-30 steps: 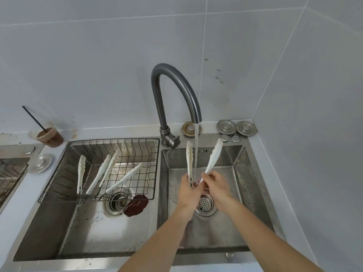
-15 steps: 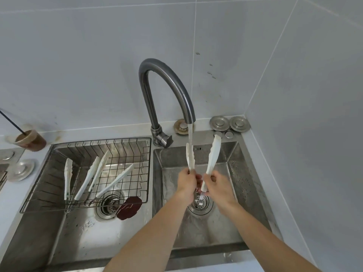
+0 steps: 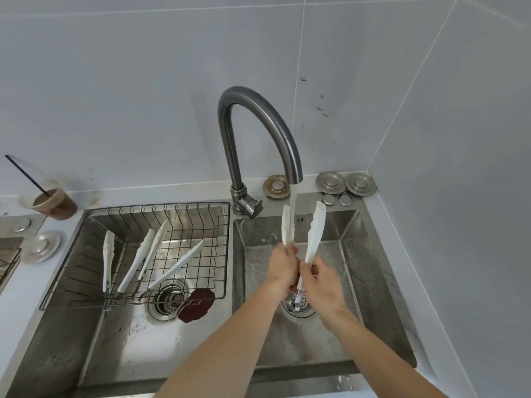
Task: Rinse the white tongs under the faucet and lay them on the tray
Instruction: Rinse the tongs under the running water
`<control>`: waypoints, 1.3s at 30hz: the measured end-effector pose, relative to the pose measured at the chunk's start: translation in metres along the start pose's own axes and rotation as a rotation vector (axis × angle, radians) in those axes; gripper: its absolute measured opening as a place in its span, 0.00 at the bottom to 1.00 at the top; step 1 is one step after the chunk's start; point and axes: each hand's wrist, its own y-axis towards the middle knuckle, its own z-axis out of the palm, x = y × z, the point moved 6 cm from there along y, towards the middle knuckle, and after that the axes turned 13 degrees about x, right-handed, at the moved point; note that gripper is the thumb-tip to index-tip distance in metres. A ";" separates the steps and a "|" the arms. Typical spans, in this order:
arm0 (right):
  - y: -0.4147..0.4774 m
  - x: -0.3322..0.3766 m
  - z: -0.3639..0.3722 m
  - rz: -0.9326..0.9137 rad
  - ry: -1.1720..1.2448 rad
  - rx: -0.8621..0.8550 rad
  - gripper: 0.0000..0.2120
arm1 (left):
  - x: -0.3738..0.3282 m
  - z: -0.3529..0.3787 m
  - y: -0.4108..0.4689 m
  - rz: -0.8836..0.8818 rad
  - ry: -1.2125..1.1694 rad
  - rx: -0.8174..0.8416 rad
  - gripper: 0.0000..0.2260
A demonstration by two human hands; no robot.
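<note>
Now the left hand (image 3: 283, 264) and right hand (image 3: 321, 278) each grip the white tongs (image 3: 314, 234) under the faucet (image 3: 258, 124), but wet hands might let them slip into the sink (image 3: 373, 268).

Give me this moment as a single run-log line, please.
step: rinse | left hand: grips white tongs | right hand: grips white tongs | faucet: water running onto tongs | tray: tongs not yet laid

Both forearms are reaching forward and converging. The left hand (image 3: 283, 264) is curling round one arm of the white tongs (image 3: 316, 231); the right hand (image 3: 321, 278) is seemingly pinching the other, fingers bent.
</note>
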 end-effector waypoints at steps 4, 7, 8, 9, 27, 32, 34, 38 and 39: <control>-0.007 0.003 -0.003 0.002 0.046 0.046 0.10 | 0.006 -0.006 -0.002 -0.106 -0.241 -0.066 0.10; -0.014 0.012 -0.002 -0.032 -0.072 0.042 0.10 | 0.000 -0.006 0.000 -0.174 -0.054 -0.123 0.20; -0.017 0.014 0.000 -0.045 -0.100 0.036 0.10 | -0.003 -0.007 0.000 -0.204 0.025 -0.127 0.24; -0.019 0.015 0.002 -0.057 -0.120 0.029 0.10 | -0.003 -0.007 0.002 -0.228 0.068 -0.130 0.28; -0.022 -0.026 0.005 0.054 0.553 0.085 0.09 | -0.028 0.001 -0.008 -0.055 0.161 -0.138 0.31; -0.017 -0.033 0.021 0.106 0.693 0.177 0.10 | -0.020 -0.007 -0.015 -0.097 0.072 -0.118 0.37; -0.015 -0.035 0.027 0.127 0.762 0.202 0.10 | -0.017 -0.011 -0.017 -0.064 0.034 -0.105 0.34; -0.013 -0.040 0.032 0.159 0.838 0.209 0.12 | -0.017 -0.005 -0.021 0.039 -0.077 0.078 0.22; -0.012 -0.040 0.032 0.155 0.837 0.208 0.13 | -0.018 -0.002 -0.022 0.054 -0.108 0.117 0.19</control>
